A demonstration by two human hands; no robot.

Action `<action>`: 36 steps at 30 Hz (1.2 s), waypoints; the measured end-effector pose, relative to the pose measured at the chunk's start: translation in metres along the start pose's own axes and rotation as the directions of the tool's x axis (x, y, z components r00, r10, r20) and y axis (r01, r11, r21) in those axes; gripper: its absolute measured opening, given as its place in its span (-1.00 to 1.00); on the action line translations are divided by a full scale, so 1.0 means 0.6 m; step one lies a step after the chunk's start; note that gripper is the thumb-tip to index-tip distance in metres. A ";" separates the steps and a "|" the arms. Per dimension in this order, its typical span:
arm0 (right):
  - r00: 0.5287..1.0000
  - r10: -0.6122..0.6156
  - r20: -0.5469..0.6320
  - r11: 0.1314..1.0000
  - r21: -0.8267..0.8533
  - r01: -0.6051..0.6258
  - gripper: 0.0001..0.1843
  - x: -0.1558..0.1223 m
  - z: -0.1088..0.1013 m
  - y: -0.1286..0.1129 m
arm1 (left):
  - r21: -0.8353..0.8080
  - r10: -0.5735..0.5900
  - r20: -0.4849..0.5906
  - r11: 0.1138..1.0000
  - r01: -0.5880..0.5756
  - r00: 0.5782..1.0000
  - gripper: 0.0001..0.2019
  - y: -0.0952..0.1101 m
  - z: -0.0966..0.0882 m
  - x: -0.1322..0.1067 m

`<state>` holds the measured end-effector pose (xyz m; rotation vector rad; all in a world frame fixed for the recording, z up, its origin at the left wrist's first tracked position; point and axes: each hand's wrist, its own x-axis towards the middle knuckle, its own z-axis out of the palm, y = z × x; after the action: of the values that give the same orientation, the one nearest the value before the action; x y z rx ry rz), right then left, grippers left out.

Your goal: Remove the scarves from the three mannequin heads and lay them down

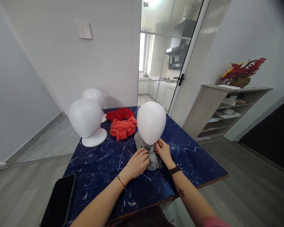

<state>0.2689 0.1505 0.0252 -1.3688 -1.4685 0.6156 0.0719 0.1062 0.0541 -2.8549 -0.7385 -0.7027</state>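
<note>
grip: both hands pinch the gray cloth (149,154) bunched at the bottom of the white head (151,122).
left hand (137,163): fingers curled on the cloth's left side, red string on the wrist.
right hand (164,152): fingertips closed on the cloth just under the head, dark band on the wrist.
cloth: on the blue table (104,164), near the middle.
behind: orange cloth (122,128), red cloth (119,113), two more white heads (86,119).
phone (59,200): at the table's near left corner.
</note>
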 end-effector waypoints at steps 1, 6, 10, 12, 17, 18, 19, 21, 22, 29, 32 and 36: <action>1.000 0.009 -0.005 1.000 -0.012 -0.009 -0.66 0.000 0.000 0.000 | 0.021 0.012 0.014 1.000 -0.012 1.000 -0.90 0.001 0.000 0.001; 0.999 0.006 -0.036 0.995 -0.098 -0.010 -0.72 0.002 -0.001 0.001 | 0.132 0.009 0.111 0.991 -0.023 0.994 -0.90 -0.006 -0.010 0.001; 1.000 0.002 -0.030 0.994 -0.111 -0.006 -0.70 0.002 0.000 0.002 | 0.116 0.065 0.159 0.990 -0.084 0.985 -0.91 0.001 -0.025 0.005; 0.999 -0.009 -0.040 0.992 -0.129 0.004 -0.69 0.002 0.000 0.004 | 0.122 0.121 0.156 0.982 -0.141 0.980 -0.91 0.014 -0.027 0.008; 0.995 -0.044 -0.095 0.976 -0.218 0.022 -0.68 0.005 -0.001 0.006 | 0.137 0.315 0.020 0.939 -0.314 0.949 -0.85 0.052 -0.019 0.010; 0.995 -0.039 -0.093 0.975 -0.223 0.018 -0.68 0.005 -0.002 0.005 | 0.135 0.335 -0.009 0.934 -0.331 0.942 -0.85 0.059 -0.017 0.009; 0.996 -0.031 -0.088 0.975 -0.224 0.011 -0.67 0.005 -0.002 0.005 | 0.127 0.354 -0.029 0.929 -0.348 0.935 -0.85 0.065 -0.015 0.008; 0.997 -0.007 -0.079 0.976 -0.218 -0.010 -0.66 0.004 -0.003 0.003 | 0.088 0.369 -0.043 0.927 -0.365 0.928 -0.81 0.075 -0.011 0.006; 0.997 0.005 -0.075 0.976 -0.216 -0.021 -0.66 0.004 -0.004 0.002 | 0.057 0.358 -0.045 0.933 -0.355 0.933 -0.79 0.078 -0.009 0.006; 0.996 0.044 -0.076 0.982 -0.182 -0.057 -0.63 0.002 -0.004 -0.003 | -0.113 -0.456 -0.044 0.886 0.449 0.889 -0.69 0.056 0.005 0.005; 0.996 0.043 -0.074 0.983 -0.175 -0.056 -0.63 0.001 -0.004 -0.005 | -0.118 -0.504 0.195 0.840 0.530 0.842 -0.62 0.046 0.007 0.002; 0.996 0.052 -0.071 0.984 -0.169 -0.063 -0.63 0.001 -0.005 -0.006 | -0.313 -0.289 0.331 0.864 0.394 0.898 -0.71 0.053 0.012 0.001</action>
<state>0.2699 0.1498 0.0296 -1.5546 -1.4600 0.4842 0.0906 0.0802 0.0483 -3.2478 -1.3179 -0.5334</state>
